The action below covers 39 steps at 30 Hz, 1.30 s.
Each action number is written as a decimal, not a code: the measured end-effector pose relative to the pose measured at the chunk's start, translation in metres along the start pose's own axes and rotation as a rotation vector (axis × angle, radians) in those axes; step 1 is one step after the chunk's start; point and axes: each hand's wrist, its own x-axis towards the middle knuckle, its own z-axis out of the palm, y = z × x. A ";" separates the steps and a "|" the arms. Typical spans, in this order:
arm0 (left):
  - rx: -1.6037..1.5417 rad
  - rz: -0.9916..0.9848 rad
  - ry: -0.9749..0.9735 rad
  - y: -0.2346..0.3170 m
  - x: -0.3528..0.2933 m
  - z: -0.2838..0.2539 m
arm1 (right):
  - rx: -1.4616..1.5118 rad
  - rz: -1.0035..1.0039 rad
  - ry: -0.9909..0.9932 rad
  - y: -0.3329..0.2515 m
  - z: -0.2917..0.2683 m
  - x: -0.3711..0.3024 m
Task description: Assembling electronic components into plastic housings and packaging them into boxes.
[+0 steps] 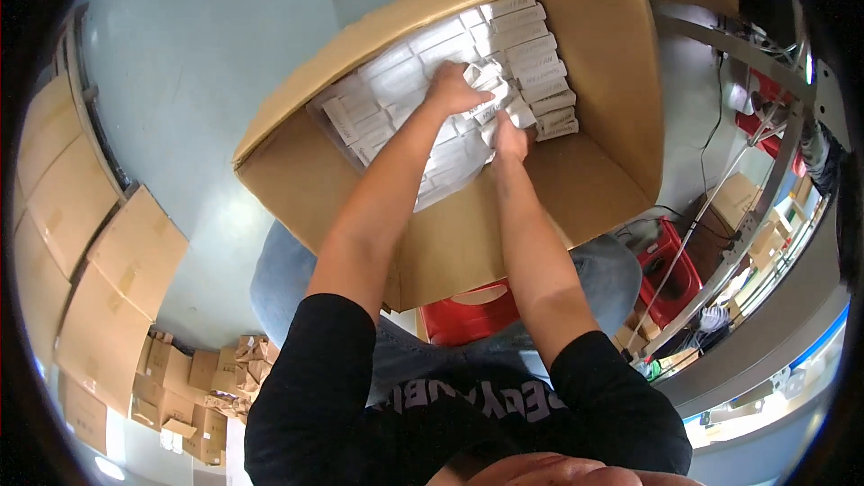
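Observation:
A large open cardboard carton stands in front of me, with many small white boxes packed in rows inside it. Both of my arms reach down into it. My left hand is closed on a cluster of white boxes near the middle of the load. Just to the right and nearer, my right hand grips the lower side of the same cluster, its fingers partly hidden. Clear plastic film lies over the boxes on the near left.
A red stool shows between my knees, behind the carton's near wall. Another red stool sits at the right, beside a metal frame and a black cable. Stacked brown cartons line the left.

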 end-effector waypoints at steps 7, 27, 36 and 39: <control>-0.206 -0.014 -0.033 -0.005 -0.005 0.006 | 0.695 -0.058 -0.313 0.027 -0.003 0.013; -1.021 -0.025 -0.411 -0.015 -0.075 -0.045 | 0.701 -0.387 -0.805 -0.002 -0.039 -0.053; -1.288 0.179 0.104 0.029 -0.233 -0.111 | 0.212 -0.981 -1.059 -0.044 -0.082 -0.204; -1.473 0.310 0.241 0.039 -0.280 -0.127 | 0.060 -1.188 -1.059 -0.051 -0.115 -0.295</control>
